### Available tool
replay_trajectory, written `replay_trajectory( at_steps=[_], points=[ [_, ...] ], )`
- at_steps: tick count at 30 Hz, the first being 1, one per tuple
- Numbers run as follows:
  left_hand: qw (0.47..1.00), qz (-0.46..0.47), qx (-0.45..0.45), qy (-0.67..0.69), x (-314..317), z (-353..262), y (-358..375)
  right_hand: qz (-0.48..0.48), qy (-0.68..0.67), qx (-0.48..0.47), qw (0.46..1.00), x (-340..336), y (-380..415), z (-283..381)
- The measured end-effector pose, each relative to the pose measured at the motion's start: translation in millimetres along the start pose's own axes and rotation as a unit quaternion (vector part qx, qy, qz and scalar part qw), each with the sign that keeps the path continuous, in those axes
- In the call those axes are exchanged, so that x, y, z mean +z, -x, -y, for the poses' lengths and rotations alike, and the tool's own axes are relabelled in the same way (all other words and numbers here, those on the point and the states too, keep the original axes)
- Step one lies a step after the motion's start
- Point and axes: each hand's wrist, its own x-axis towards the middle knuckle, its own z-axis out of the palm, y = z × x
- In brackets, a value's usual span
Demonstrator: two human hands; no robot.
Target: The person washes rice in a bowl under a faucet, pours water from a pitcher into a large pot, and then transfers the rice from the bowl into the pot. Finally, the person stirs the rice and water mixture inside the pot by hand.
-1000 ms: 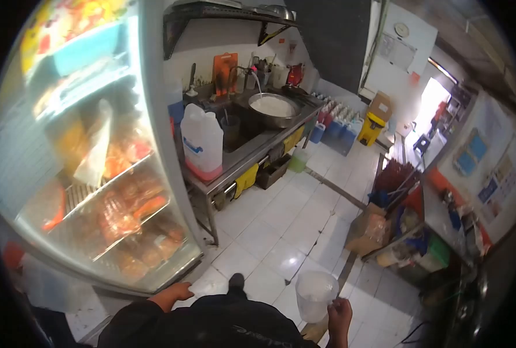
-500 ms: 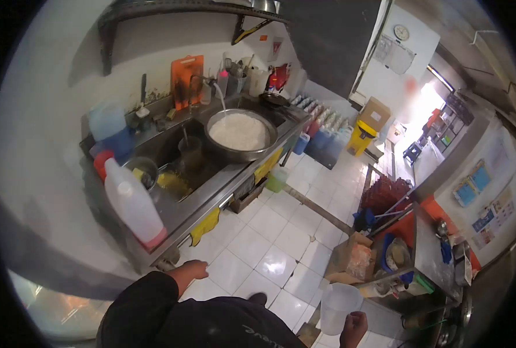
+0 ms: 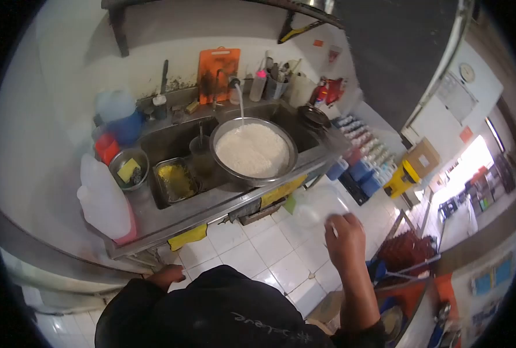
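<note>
A person's right hand (image 3: 347,238), nearer the metal bowl (image 3: 252,181) at centre, pinches a blurred translucent container (image 3: 321,207) at centre right, between hand and bowl, while the left hand (image 3: 168,276) hangs lower left, its grip unclear.

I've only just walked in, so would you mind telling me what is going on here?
The person's right hand holds a clear plastic container, blurred, in front of the steel counter. Water runs from the tap into a wide metal bowl of something white, sitting over the sink area. The left hand is low by the counter's near side, with nothing visible in it.
</note>
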Motion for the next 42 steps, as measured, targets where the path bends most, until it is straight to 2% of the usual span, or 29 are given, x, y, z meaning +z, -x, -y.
replay_trajectory(
  at_steps=[1,2,4,6,8,11,15,17,19,21,22,23,25,26,28,29,30,31,32,33,35,37,38,40,41,42],
  points=[
    [0.993,-0.048,0.102,-0.033,-11,0,27,0.038,0.029,-0.037,0.998,16,-34,-9],
    [0.999,-0.017,0.046,0.007,7,11,22,0.050,0.014,-0.060,0.997,28,-67,-4],
    [0.987,0.055,-0.128,0.083,40,24,3,0.049,0.059,-0.155,0.985,60,-124,-3],
    [0.973,0.078,-0.183,0.120,44,20,-11,0.059,0.072,-0.204,0.975,88,-164,-1],
    [0.964,0.083,-0.205,0.148,45,15,-39,0.079,0.136,-0.290,0.944,117,-203,0],
    [0.957,0.060,-0.206,0.193,32,-6,-96,0.136,0.153,-0.336,0.919,144,-242,2],
    [0.942,-0.016,-0.204,0.268,-28,-48,-197,0.126,0.162,-0.384,0.900,165,-282,-29],
    [0.930,-0.053,-0.203,0.301,-62,-68,-231,0.077,0.164,-0.374,0.910,167,-305,-54],
    [0.917,-0.079,-0.209,0.331,-81,-84,-255,0.068,0.135,-0.359,0.921,176,-333,-89],
    [0.903,-0.105,-0.236,0.343,-87,-90,-266,0.082,0.043,-0.252,0.963,188,-363,-138],
    [0.896,-0.114,-0.259,0.341,-76,-86,-265,0.071,-0.059,-0.180,0.979,196,-379,-168],
    [0.887,-0.119,-0.293,0.337,-59,-85,-249,0.083,-0.174,-0.131,0.972,207,-398,-204],
    [0.859,-0.133,-0.368,0.331,-28,-89,-224,0.019,-0.258,-0.053,0.965,244,-428,-291],
    [0.840,-0.138,-0.409,0.328,-14,-100,-208,0.023,-0.261,-0.055,0.963,255,-446,-328],
    [0.798,-0.144,-0.489,0.323,9,-127,-181,-0.039,-0.447,0.082,0.890,272,-484,-386],
    [0.787,-0.094,-0.519,0.320,29,-129,-179,-0.036,-0.457,0.082,0.885,276,-504,-398],
    [0.764,-0.087,-0.541,0.342,32,-149,-173,-0.102,-0.495,0.075,0.860,279,-529,-405],
    [0.742,-0.103,-0.546,0.376,34,-171,-174,-0.170,-0.530,0.070,0.828,283,-554,-410],
    [0.723,-0.129,-0.542,0.409,32,-189,-179,-0.172,-0.543,0.071,0.819,292,-580,-416],
    [0.702,-0.199,-0.513,0.453,19,-213,-191,-0.210,-0.562,0.060,0.798,304,-607,-421],
    [0.683,-0.118,-0.547,0.470,20,-259,-206,-0.247,-0.586,0.054,0.770,338,-657,-441],
    [0.670,-0.116,-0.544,0.492,-2,-292,-232,-0.242,-0.607,0.047,0.756,389,-706,-470],
    [0.665,-0.121,-0.539,0.502,-13,-305,-245,-0.241,-0.614,0.048,0.750,407,-724,-475],
    [0.655,-0.137,-0.535,0.516,-26,-331,-268,-0.305,-0.545,0.029,0.781,443,-752,-479],
    [0.650,-0.145,-0.534,0.521,-30,-342,-276,-0.300,-0.553,0.026,0.777,460,-764,-482],
    [0.646,-0.154,-0.533,0.524,-37,-351,-286,-0.309,-0.513,0.048,0.800,481,-777,-490]
  ],
)
